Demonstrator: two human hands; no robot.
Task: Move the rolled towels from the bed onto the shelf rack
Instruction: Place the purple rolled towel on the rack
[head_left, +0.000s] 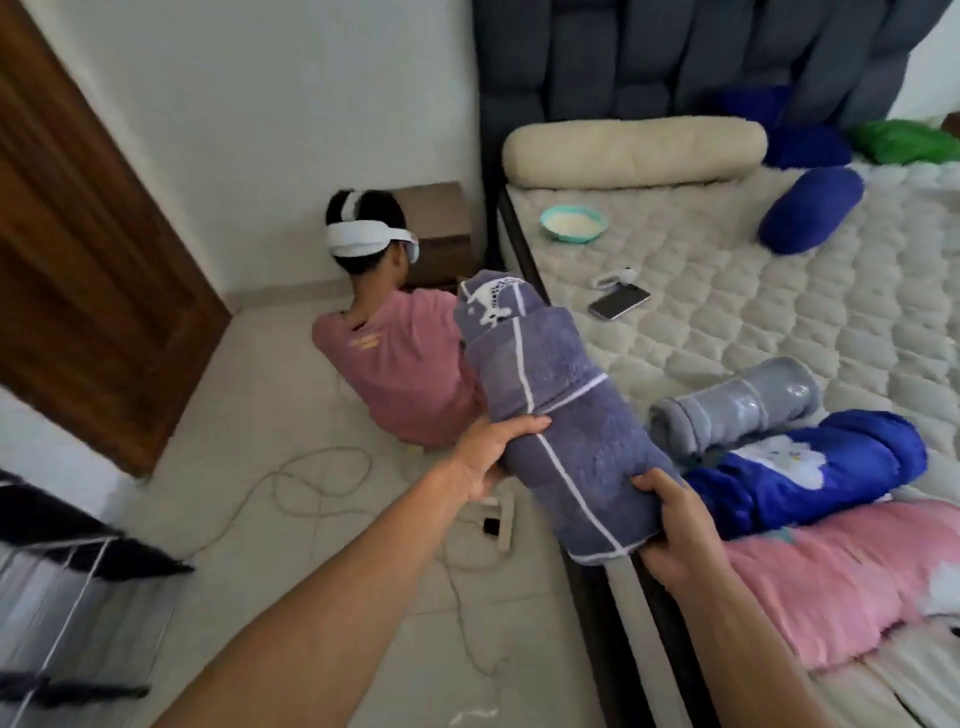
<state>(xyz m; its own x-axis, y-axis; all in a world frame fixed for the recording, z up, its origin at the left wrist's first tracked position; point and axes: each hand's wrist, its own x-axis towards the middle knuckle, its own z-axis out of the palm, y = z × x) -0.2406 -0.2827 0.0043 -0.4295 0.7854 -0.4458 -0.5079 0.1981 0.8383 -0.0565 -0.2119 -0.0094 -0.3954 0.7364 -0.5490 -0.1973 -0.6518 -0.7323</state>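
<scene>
A purple-grey rolled towel (550, 410) with white stripes is lifted over the bed's left edge, held by both hands. My left hand (488, 457) grips its middle from the left. My right hand (675, 525) clasps its near end. On the bed (727, 322) lie a grey rolled towel (737, 410), a blue rolled towel (810, 473) and a pink rolled towel (841, 577) close to my right arm. Another blue roll (810, 210) rests farther back. The shelf rack (62, 587), white wire with dark shelves, stands at the lower left.
A person in a pink shirt (395, 364) crouches on the floor between the bed and the wall. Cables and a power strip (493, 519) lie on the tiles. A phone (618, 303), a teal bowl (574, 222) and a cream bolster (634, 150) sit on the mattress. A wooden door (88, 260) is at left.
</scene>
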